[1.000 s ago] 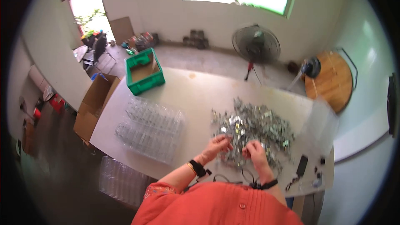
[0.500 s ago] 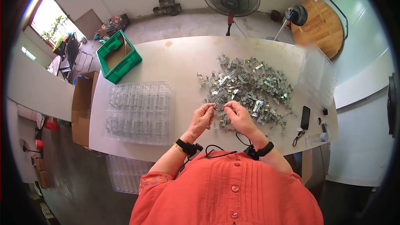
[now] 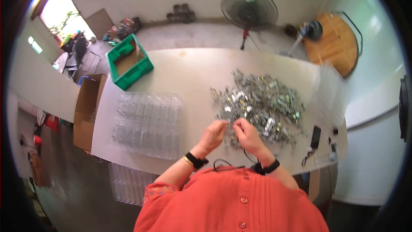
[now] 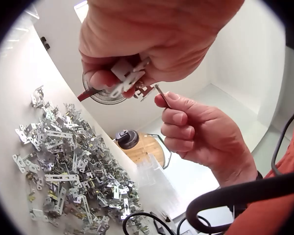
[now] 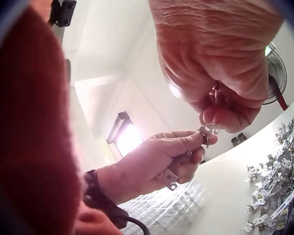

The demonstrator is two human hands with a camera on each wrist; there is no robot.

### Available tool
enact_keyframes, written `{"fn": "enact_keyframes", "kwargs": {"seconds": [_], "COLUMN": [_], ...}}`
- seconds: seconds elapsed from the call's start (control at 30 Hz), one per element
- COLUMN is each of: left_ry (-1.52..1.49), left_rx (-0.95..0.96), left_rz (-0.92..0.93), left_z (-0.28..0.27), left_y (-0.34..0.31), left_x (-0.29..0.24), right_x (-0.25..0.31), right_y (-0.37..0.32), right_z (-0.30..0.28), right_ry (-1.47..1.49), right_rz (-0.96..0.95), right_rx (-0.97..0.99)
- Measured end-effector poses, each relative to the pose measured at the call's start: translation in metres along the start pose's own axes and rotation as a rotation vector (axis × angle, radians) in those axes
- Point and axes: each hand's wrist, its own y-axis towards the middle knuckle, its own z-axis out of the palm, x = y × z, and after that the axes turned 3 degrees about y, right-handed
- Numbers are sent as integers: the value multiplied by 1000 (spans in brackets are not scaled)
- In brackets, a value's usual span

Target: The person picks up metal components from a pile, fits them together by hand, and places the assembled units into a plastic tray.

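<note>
My left hand (image 5: pixel 147 159) pinches a small metal bracket (image 5: pixel 206 131) between thumb and forefinger. More metal clips (image 4: pixel 127 78) are tucked under its curled fingers. Close beside it, my right hand (image 4: pixel 206 132) pinches a thin metal strip (image 4: pixel 161 95) between thumb and forefinger, its other fingers curled in. In the head view both hands meet at the near edge of a large pile of loose metal brackets (image 3: pixel 266 103), and the fingertips hide the small parts.
Left on the white table (image 3: pixel 197 77) lie clear plastic trays (image 3: pixel 148 124) with rows of compartments, below a green crate (image 3: pixel 131 75). Clear plastic sheets (image 3: pixel 330 94), a phone (image 3: pixel 316 137) and small items lie at right. Cables hang near my wrists.
A second ago the hands were apart over the pile's near edge; they have since come together, fingertips close. The head view has also shifted and tilted.
</note>
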Motion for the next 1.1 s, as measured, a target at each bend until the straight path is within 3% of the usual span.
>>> {"fn": "enact_keyframes", "kwargs": {"seconds": [0.27, 0.37, 0.47, 0.5, 0.67, 0.77, 0.87, 0.97, 1.0, 1.03, 1.07, 1.1], "left_ry": [163, 204, 235, 258, 230, 210, 108, -181, -468, -556, -618, -656], "left_rx": [0, 77, 72, 122, 269, 346, 266, -30, 29, 122, 80, 76], "left_rz": [21, -58, 15, -18, -27, 16, -97, -31, -255, -535, -485, -576], "left_z": [8, 8, 17, 15, 17, 16, 23, 24, 30, -4, -2, -9], "left_y": [-8, -11, -18, -19, -25, -28, -31, -21, -20, -7, -7, -3], "left_x": [-12, -17, -8, -11, -17, -23, -7, 6, 24, -23, -16, -29], "right_x": [-6, -14, -50, -46, -46, -44, -38, -19, -7, 3, 9, 5], "right_y": [2, 4, 6, 4, 2, -1, -3, -10, -14, -19, -22, -24], "right_z": [-4, -5, -3, -4, -6, -6, -12, -15, -17, -19, -19, -20], "right_ry": [353, 249, 147, 19, -16, 43, 85, 278, 292, 275, 260, 240], "right_rz": [305, 314, 271, 239, 187, 26, 6, 66, 134, 157, 171, 178], "right_rx": [203, 231, 208, 177, 124, -85, -116, -76, -49, -46, -34, -22]}}
